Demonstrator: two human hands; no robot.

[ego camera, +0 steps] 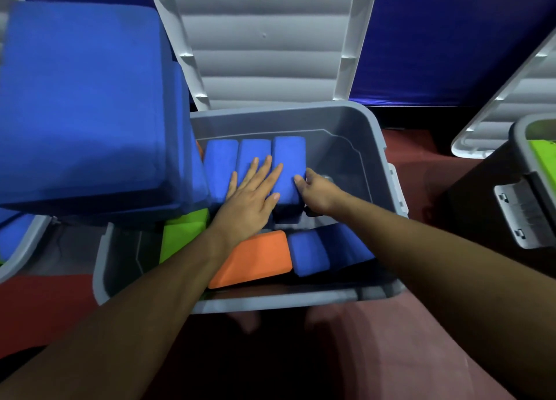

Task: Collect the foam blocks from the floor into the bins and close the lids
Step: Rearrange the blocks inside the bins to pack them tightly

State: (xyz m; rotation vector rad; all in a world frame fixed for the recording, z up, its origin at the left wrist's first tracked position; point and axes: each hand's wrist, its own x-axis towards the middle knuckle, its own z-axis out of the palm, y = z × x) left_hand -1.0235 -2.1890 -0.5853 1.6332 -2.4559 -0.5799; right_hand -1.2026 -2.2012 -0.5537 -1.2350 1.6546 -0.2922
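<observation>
From my seat, the grey bin (270, 302) reads as smooth moulded plastic with a faint sheen on its walls. Its ribbed white lid (264, 53) is the same hard plastic, slightly glossy. The blue foam blocks (288, 156) look matt and finely grainy. The orange block (255, 261) and green block (183, 234) share that soft, dull foam skin. The red floor (436, 324) looks matt to me.

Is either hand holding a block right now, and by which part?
The right hand grips the rightmost blue block by its right edge. The left hand lies flat on the blue blocks, holding nothing.
</observation>
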